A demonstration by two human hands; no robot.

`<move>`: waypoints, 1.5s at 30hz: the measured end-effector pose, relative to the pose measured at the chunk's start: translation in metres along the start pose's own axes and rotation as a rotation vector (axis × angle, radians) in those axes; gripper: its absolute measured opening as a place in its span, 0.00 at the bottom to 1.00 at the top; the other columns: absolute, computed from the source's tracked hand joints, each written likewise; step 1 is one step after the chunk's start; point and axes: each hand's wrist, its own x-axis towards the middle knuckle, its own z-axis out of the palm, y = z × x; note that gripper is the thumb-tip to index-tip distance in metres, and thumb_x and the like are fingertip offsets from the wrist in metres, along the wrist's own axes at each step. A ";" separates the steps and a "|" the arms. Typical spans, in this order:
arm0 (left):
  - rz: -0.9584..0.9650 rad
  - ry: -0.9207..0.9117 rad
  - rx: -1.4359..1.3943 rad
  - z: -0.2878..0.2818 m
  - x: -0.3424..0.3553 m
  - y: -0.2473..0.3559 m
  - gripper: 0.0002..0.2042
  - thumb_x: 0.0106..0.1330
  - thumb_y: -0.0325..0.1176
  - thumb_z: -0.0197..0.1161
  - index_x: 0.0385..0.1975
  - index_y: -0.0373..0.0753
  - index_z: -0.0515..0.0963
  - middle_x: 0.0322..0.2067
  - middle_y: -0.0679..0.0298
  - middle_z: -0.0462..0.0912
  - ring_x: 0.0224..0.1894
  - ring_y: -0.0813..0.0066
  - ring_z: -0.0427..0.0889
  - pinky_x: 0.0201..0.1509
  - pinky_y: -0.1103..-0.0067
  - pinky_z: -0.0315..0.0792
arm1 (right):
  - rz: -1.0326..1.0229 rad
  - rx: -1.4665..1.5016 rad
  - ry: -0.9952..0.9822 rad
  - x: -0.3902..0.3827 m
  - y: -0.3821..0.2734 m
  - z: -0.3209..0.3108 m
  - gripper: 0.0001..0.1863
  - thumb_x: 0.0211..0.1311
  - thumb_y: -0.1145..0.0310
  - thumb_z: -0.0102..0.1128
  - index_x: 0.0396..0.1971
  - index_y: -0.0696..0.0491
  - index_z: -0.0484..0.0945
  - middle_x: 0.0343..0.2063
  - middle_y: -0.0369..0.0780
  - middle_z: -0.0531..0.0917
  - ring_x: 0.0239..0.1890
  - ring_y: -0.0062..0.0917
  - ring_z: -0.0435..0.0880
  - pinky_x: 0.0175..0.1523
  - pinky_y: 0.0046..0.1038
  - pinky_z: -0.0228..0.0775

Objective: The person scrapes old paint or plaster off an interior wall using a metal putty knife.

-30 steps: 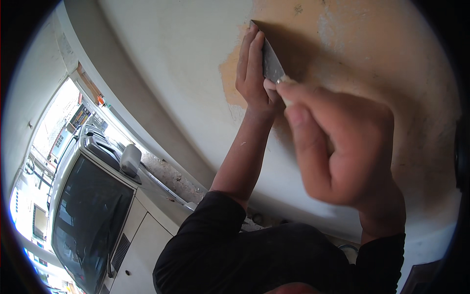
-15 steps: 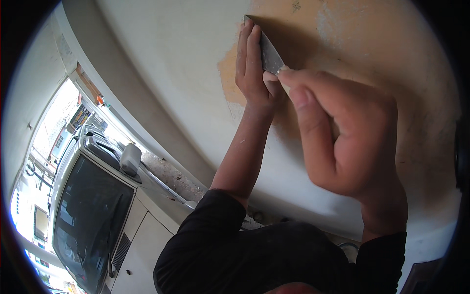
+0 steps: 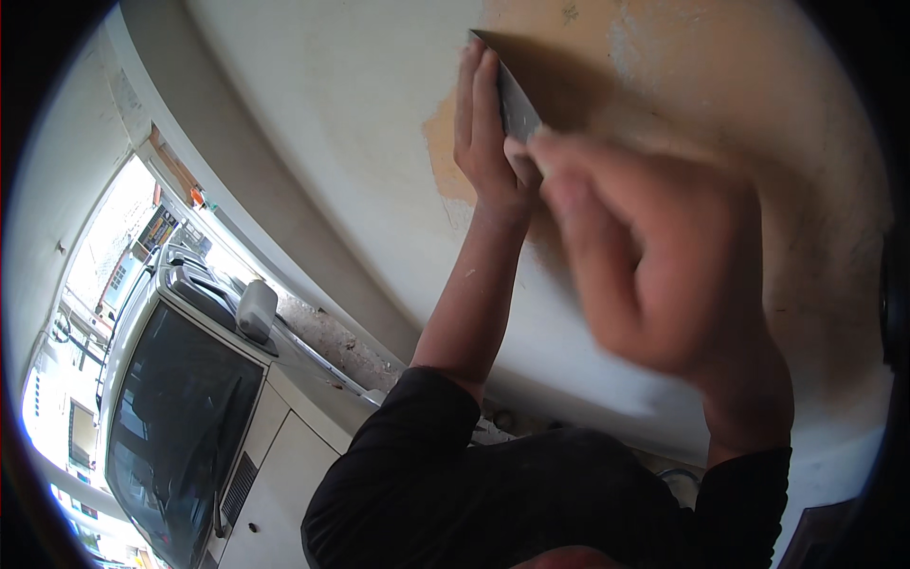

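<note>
My right hand [image 3: 654, 256], blurred by motion, is closed round the handle of a metal scraper, most of the handle hidden by the fingers. The scraper's blade [image 3: 518, 104] angles up and left against a wall [image 3: 332, 85] with a peeling ochre patch [image 3: 701, 66] and pale paint at its left. My left hand [image 3: 485, 142] lies beside the blade, fingers stretched straight and flat along its left side, fingertips near the upper corner and thumb near the blade's lower end.
At the lower left stands a white van [image 3: 275, 455] with a dark windscreen and side mirror. A concrete ledge [image 3: 332, 337] runs behind it. A bright opening onto buildings is at the far left. My dark-clothed body fills the bottom middle.
Both hands and the blade have shifted slightly up and left since a second ago. In the last half second my right hand has become blurred, moving a little leftward.
</note>
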 end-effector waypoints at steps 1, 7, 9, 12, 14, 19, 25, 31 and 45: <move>0.003 0.001 0.000 0.000 0.000 -0.003 0.37 0.75 0.59 0.34 0.60 0.25 0.69 0.61 0.40 0.71 0.66 0.44 0.69 0.69 0.60 0.64 | 0.014 -0.022 -0.051 -0.004 -0.010 -0.001 0.08 0.64 0.79 0.55 0.39 0.63 0.82 0.30 0.47 0.87 0.26 0.29 0.87 0.33 0.22 0.76; 0.122 0.037 -0.100 -0.001 0.005 0.000 0.36 0.76 0.58 0.34 0.58 0.26 0.71 0.60 0.41 0.73 0.64 0.45 0.72 0.66 0.61 0.67 | -0.002 -0.019 -0.047 -0.003 -0.006 -0.003 0.09 0.65 0.79 0.54 0.39 0.63 0.82 0.31 0.47 0.88 0.29 0.29 0.88 0.37 0.22 0.77; 0.064 0.050 -0.145 0.003 0.004 0.004 0.35 0.76 0.57 0.34 0.58 0.26 0.72 0.59 0.42 0.73 0.64 0.46 0.73 0.66 0.61 0.68 | 0.051 -0.010 -0.125 -0.004 -0.010 -0.005 0.09 0.64 0.79 0.54 0.39 0.63 0.82 0.31 0.46 0.88 0.29 0.28 0.88 0.36 0.23 0.77; 0.107 0.083 -0.058 0.003 0.003 0.003 0.35 0.76 0.57 0.35 0.58 0.26 0.71 0.59 0.42 0.73 0.64 0.45 0.72 0.66 0.61 0.68 | -0.010 -0.060 -0.040 0.000 0.001 -0.001 0.09 0.64 0.78 0.55 0.39 0.62 0.82 0.30 0.47 0.87 0.28 0.28 0.88 0.34 0.23 0.76; -0.034 0.031 -0.115 0.002 -0.006 0.004 0.35 0.76 0.57 0.36 0.59 0.26 0.70 0.60 0.42 0.73 0.65 0.44 0.71 0.66 0.61 0.67 | -0.004 -0.059 -0.064 -0.005 -0.006 -0.001 0.09 0.63 0.77 0.55 0.39 0.62 0.82 0.30 0.47 0.87 0.27 0.28 0.88 0.33 0.23 0.76; 0.014 0.063 -0.034 0.006 -0.005 0.002 0.34 0.76 0.56 0.37 0.60 0.26 0.69 0.60 0.41 0.72 0.65 0.43 0.70 0.67 0.59 0.66 | -0.048 -0.038 -0.006 -0.001 0.005 0.001 0.09 0.63 0.77 0.55 0.38 0.62 0.83 0.29 0.47 0.87 0.24 0.27 0.86 0.32 0.23 0.75; -0.004 0.051 0.058 0.004 -0.003 0.004 0.35 0.76 0.57 0.37 0.59 0.25 0.70 0.60 0.41 0.73 0.64 0.45 0.72 0.66 0.60 0.68 | -0.011 -0.029 -0.041 0.003 0.003 -0.002 0.08 0.63 0.78 0.56 0.38 0.63 0.82 0.28 0.46 0.87 0.23 0.27 0.85 0.31 0.23 0.74; 0.119 0.122 -0.038 0.004 0.004 0.005 0.37 0.75 0.60 0.37 0.57 0.25 0.72 0.58 0.41 0.75 0.62 0.45 0.74 0.63 0.63 0.71 | -0.030 0.005 -0.017 0.001 0.008 0.000 0.08 0.63 0.78 0.56 0.38 0.63 0.82 0.28 0.46 0.87 0.24 0.28 0.86 0.32 0.23 0.75; 0.083 0.081 -0.077 0.002 0.001 0.005 0.39 0.74 0.61 0.36 0.58 0.25 0.72 0.58 0.40 0.74 0.63 0.44 0.73 0.66 0.60 0.67 | -0.036 -0.028 -0.064 0.000 -0.002 -0.005 0.08 0.64 0.79 0.53 0.36 0.64 0.82 0.30 0.48 0.87 0.27 0.29 0.87 0.35 0.23 0.77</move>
